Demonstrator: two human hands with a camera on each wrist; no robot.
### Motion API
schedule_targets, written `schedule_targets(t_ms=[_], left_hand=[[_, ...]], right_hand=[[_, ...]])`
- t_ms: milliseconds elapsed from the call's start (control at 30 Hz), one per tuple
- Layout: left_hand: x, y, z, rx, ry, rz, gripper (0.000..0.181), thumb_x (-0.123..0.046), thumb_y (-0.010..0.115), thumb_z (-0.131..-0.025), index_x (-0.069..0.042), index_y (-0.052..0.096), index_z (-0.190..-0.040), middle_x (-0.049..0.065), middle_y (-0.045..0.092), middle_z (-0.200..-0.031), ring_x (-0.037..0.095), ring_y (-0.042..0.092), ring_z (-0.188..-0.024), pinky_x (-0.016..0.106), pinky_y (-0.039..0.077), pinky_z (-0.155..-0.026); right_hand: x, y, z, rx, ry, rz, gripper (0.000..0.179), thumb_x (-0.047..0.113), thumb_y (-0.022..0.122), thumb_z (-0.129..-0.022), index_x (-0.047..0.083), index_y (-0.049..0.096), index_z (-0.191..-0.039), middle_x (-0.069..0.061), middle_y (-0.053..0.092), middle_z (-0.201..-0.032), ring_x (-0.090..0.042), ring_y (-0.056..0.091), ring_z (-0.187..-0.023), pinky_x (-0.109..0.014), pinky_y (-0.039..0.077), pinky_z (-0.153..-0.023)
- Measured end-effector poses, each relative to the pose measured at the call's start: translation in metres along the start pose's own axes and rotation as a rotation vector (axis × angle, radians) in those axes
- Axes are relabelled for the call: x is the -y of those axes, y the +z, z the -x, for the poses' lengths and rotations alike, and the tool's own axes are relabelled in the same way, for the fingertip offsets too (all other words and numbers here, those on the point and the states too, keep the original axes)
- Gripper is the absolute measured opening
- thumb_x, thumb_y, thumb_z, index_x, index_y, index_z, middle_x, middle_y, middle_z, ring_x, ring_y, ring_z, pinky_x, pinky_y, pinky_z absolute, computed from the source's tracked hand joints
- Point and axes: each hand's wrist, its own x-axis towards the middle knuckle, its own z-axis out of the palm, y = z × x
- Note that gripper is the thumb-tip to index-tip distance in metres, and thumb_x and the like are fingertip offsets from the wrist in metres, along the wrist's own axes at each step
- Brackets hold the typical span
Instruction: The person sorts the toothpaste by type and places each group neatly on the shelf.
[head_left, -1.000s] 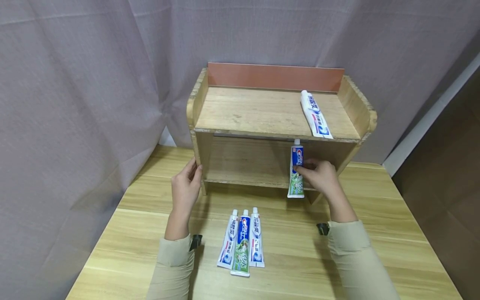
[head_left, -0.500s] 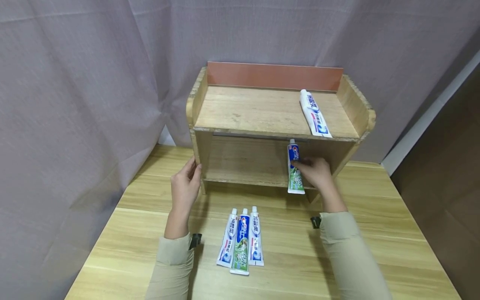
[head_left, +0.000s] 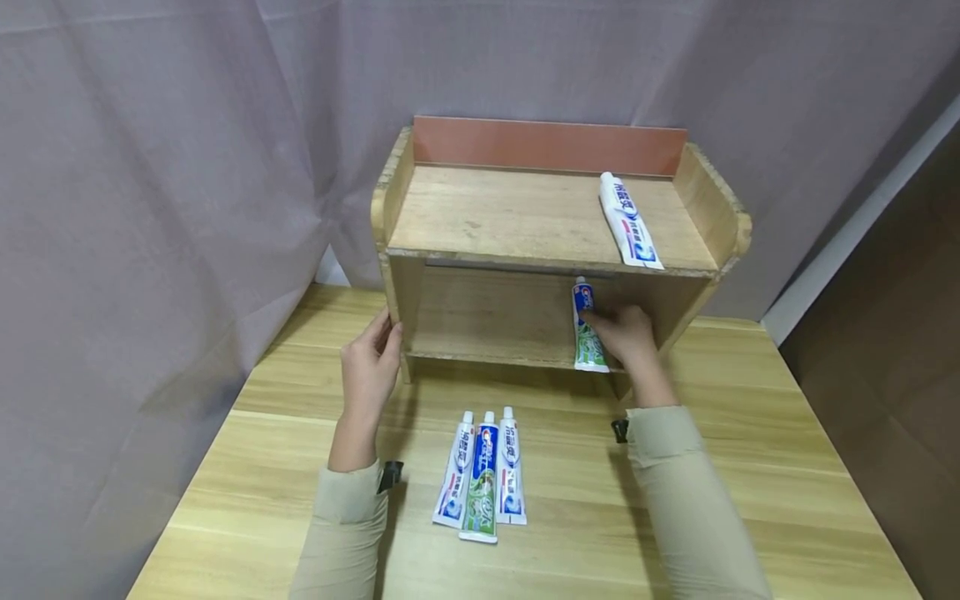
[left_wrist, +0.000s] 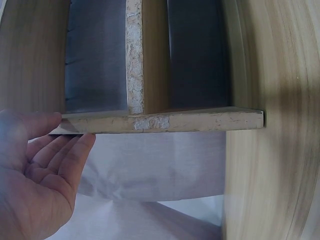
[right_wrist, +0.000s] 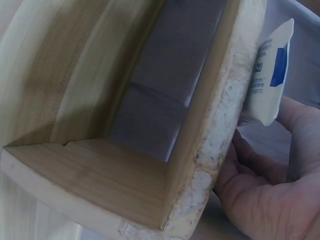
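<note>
My right hand holds a blue and green toothpaste tube, cap end inward, in the lower compartment of a small wooden shelf. In the right wrist view the crimped end of the tube sticks out past the shelf board's rough front edge, beside my curled fingers. My left hand grips the front edge of the shelf's left side panel. The left wrist view shows the thumb on one face of that side panel and the fingers on the other.
One white toothpaste tube lies on the top board at the right. On the table in front, a blue and green tube lies between two white tubes, one left and one right. A grey curtain hangs behind.
My right hand has carried the tube slightly leftward and deeper into the lower compartment. My left hand keeps its grip on the side panel.
</note>
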Motion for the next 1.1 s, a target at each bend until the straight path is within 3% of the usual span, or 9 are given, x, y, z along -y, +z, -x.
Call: schedule_targets(t_ms=[200, 667, 900, 1100], left_hand=[[-0.0017, -0.0008, -0.0003, 0.009, -0.01, -0.01, 0.035, -0.009, 0.065, -0.099, 0.0, 0.063, -0.133, 0.022, 0.067, -0.121, 0.029, 0.07, -0.107, 0.02, 0.058, -0.085], [-0.0004, -0.0005, -0.0007, 0.01, -0.019, -0.019, 0.035, -0.01, 0.064, -0.099, 0.0, 0.063, -0.133, 0.021, 0.068, -0.121, 0.028, 0.07, -0.107, 0.019, 0.058, -0.086], [-0.0005, -0.0003, -0.0007, 0.003, -0.01, -0.017, 0.035, -0.01, 0.065, -0.099, 0.0, 0.063, -0.132, 0.021, 0.068, -0.119, 0.029, 0.07, -0.106, 0.019, 0.059, -0.085], [-0.0007, -0.0008, -0.0001, 0.002, 0.004, -0.027, 0.035, -0.01, 0.065, -0.099, 0.001, 0.063, -0.132, 0.022, 0.068, -0.119, 0.03, 0.071, -0.105, 0.021, 0.059, -0.084]], right_hand=[[0.0024, 0.0012, -0.0017, -0.014, 0.015, 0.009, 0.071, 0.043, 0.072, -0.09, -0.021, 0.059, -0.118, -0.038, 0.062, -0.115, -0.045, 0.062, -0.098, -0.057, 0.055, -0.093], [0.0013, 0.0, -0.0039, 0.01, 0.021, -0.001, 0.079, 0.046, 0.071, -0.091, -0.022, 0.053, -0.126, -0.041, 0.056, -0.126, -0.049, 0.06, -0.109, -0.058, 0.053, -0.098], [0.0005, 0.0015, -0.0046, -0.006, 0.015, 0.016, 0.076, 0.046, 0.071, -0.091, -0.022, 0.056, -0.12, -0.038, 0.061, -0.116, -0.045, 0.062, -0.098, -0.056, 0.057, -0.091], [0.0001, 0.0026, -0.0036, -0.011, 0.007, 0.009, 0.073, 0.044, 0.071, -0.091, -0.022, 0.057, -0.121, -0.038, 0.062, -0.115, -0.044, 0.062, -0.098, -0.056, 0.056, -0.091]])
